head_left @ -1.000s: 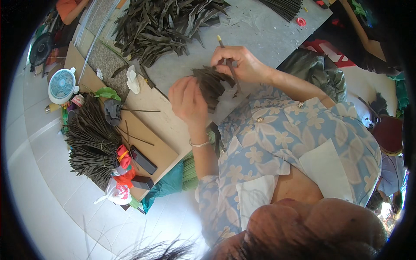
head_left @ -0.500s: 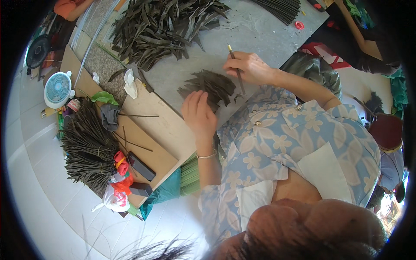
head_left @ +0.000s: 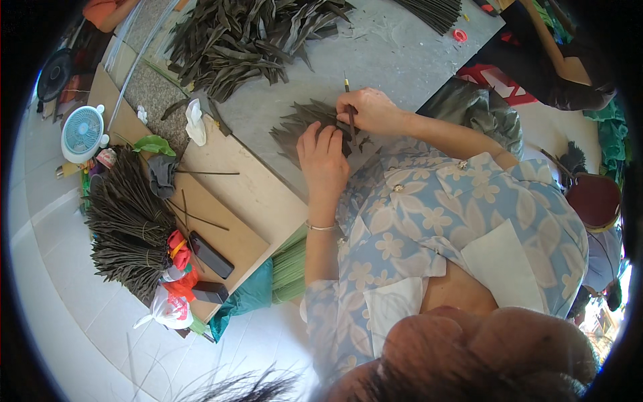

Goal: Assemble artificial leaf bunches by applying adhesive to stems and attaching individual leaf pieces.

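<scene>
**One slim tool [head_left: 347, 86] gripped beside a small pile of dark strips [head_left: 295, 128]**

The right hand [head_left: 374, 110] is closed around the tool's dark shaft, fingers curled in, with the thin tip pointing up past the knuckles and the lower end at the pile's right side. The left hand [head_left: 323, 157] lies palm down over the strips, fingers lightly bent and close together; whether it pinches any is hidden. The pile sits on the grey tabletop [head_left: 378, 57], near the person's body, and a larger heap of dark strips [head_left: 244, 40] lies beyond it.
</scene>
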The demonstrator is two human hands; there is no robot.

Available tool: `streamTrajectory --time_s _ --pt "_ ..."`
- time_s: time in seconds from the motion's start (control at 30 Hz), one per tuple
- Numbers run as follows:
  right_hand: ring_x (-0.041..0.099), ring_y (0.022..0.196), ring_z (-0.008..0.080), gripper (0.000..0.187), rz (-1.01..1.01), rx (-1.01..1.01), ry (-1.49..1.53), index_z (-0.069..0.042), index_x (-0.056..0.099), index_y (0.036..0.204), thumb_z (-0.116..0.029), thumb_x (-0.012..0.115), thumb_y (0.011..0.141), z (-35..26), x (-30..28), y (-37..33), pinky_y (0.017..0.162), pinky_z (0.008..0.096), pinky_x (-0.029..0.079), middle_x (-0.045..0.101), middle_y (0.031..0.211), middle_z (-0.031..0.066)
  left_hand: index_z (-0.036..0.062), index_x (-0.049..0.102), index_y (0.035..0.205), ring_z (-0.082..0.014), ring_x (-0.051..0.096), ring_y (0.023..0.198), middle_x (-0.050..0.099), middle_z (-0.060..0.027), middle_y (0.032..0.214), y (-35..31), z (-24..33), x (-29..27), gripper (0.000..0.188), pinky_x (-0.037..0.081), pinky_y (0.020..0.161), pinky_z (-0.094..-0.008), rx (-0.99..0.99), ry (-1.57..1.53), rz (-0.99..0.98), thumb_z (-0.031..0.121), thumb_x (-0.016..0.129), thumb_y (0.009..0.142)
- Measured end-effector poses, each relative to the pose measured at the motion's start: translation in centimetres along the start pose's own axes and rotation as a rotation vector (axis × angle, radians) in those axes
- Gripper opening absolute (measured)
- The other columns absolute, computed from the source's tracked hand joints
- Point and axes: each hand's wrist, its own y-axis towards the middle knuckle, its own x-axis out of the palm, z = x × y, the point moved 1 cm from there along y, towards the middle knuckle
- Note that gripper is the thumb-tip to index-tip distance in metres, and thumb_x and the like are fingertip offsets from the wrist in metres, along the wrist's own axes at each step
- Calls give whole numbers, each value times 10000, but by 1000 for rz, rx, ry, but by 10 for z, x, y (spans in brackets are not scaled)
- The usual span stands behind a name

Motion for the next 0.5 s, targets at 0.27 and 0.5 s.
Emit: streamTrajectory --time_s 0.27,0.5 --pt "492 692 48 96 -88 159 612 3 665 880 -85 682 915 -16 -27 -1 590 239 423 601 746 -18 5 675 985 -302 601 966 668 -112 968 11 9 -9 158 475 839 -384 -265 -186 218 40 676 831" --pt "471 667 37 88 -110 58 767 -2 648 923 -85 642 949 -16 -28 -8 564 215 393 584 776 -39 -35 682 936 -99 539 662 639 -11 777 24 7 -6 202 441 618 -245 -797 -956 132 161 721 908"
